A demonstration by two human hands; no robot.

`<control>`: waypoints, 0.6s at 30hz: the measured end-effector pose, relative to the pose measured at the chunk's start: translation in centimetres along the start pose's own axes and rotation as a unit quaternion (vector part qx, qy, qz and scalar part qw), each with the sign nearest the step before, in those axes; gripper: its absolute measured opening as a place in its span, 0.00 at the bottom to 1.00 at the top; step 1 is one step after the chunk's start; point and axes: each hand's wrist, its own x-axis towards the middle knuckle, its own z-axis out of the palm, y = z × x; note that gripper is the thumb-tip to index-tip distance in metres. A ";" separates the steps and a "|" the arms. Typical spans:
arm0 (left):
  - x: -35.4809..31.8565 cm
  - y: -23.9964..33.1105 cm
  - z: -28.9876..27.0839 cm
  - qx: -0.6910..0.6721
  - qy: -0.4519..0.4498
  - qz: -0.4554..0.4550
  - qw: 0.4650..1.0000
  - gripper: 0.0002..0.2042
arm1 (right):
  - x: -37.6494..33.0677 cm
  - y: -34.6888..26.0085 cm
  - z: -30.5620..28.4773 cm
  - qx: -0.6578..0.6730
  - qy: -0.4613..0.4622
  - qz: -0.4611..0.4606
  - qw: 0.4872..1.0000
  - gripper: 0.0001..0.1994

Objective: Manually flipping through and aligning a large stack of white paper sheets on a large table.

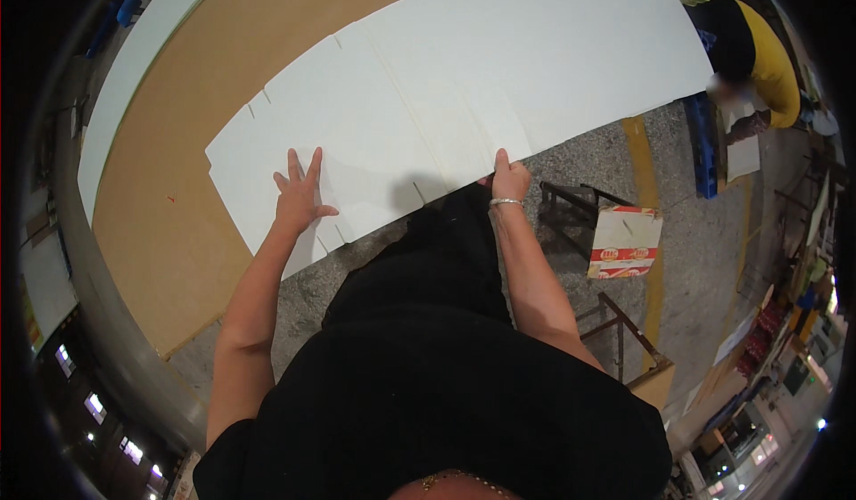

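Observation:
A large white cardboard sheet [562, 45] stretches across the view in front of me. Short slots cut into its far and near edges, and faint crease lines run across it. My left hand [301, 199] lies on its left part with the fingers spread. At the near edge, right of the middle, my right hand [511, 181] grips the sheet, thumb on top and the other fingers mostly hidden beneath. A bracelet circles that wrist. Under the white sheet, a brown board surface [160, 197] shows at the left and far side.
Another white sheet edge [116, 99] curves along the far left. At the upper right, a person in yellow and black [767, 54] bends beside a blue pallet [702, 148]. Metal-framed stands, one with a cardboard-covered top [624, 233], are on the grey floor to my right.

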 end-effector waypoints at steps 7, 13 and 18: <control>0.0 0.6 -0.4 -0.016 -0.012 -0.002 1.000 0.63 | 0.8 1.6 -0.1 0.020 0.019 -0.035 0.999 0.20; 0.1 0.4 -0.2 -0.011 -0.003 -0.002 1.000 0.63 | 0.0 0.5 0.3 0.007 0.048 0.004 0.999 0.22; -0.3 0.2 -0.5 -0.013 -0.010 -0.008 1.000 0.62 | -1.8 -2.8 -1.0 0.006 0.017 0.066 0.998 0.18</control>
